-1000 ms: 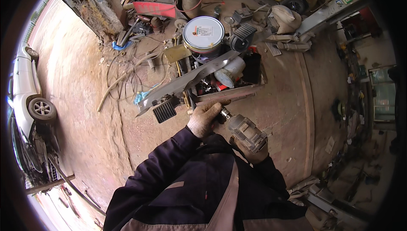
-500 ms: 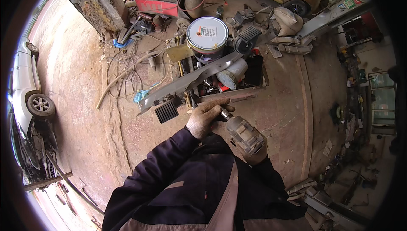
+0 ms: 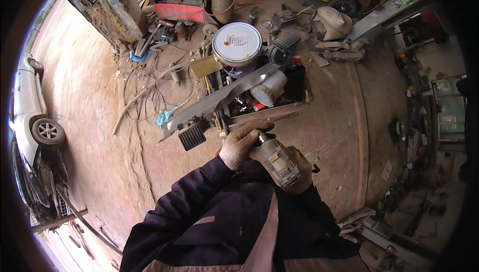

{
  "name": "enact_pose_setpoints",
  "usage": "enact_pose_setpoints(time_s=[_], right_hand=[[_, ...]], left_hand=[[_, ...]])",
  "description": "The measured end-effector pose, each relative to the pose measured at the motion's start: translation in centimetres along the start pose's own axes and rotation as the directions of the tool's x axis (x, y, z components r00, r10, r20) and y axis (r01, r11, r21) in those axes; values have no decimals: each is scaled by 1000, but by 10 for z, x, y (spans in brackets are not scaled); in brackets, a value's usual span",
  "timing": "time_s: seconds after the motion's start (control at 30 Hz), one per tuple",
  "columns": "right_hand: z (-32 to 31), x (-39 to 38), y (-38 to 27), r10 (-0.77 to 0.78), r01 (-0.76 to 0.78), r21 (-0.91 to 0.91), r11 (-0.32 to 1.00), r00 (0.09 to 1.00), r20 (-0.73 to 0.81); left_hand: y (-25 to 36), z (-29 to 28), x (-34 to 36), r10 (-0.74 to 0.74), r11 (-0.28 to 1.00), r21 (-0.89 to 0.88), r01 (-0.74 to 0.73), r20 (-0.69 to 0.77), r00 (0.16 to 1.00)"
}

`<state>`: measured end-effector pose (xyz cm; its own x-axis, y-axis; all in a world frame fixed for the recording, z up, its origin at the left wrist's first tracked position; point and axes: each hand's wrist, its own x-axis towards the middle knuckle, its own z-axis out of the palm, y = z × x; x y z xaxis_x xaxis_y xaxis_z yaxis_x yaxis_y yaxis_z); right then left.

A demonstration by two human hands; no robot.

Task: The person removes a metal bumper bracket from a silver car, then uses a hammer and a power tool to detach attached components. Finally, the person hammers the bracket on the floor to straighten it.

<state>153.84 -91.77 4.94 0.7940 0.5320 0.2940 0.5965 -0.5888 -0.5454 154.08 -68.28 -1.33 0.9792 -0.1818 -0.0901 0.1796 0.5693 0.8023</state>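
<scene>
We see our gloved left hand (image 3: 243,141) curled around the front end of a grey, dust-coated cylindrical power tool (image 3: 277,161), while our gloved right hand (image 3: 299,172) is wrapped around its body from below. The tool sits at chest height, just above our dark jacket (image 3: 234,222), near a long grey metal strip (image 3: 219,100) and a white-lidded round paint can (image 3: 236,42) on the reddish dirt floor (image 3: 100,147).

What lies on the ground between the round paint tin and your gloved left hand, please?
In the head view, a long grey metal strip runs slantwise between the paint tin and the left hand, with small cans and parts crowded beside it.
</scene>
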Motion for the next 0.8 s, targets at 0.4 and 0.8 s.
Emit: enact_pose_setpoints(time_s=[0.4, 0.8], right_hand=[[-14, 2, 33, 387, -478, 547, 688, 878, 280], [-13, 101, 136, 118, -102, 175, 979, 990, -83]], left_hand=[[0, 13, 36, -47, 914, 404, 44, -2, 999], [25, -33, 126, 444, -122, 972, 201, -128, 887]])
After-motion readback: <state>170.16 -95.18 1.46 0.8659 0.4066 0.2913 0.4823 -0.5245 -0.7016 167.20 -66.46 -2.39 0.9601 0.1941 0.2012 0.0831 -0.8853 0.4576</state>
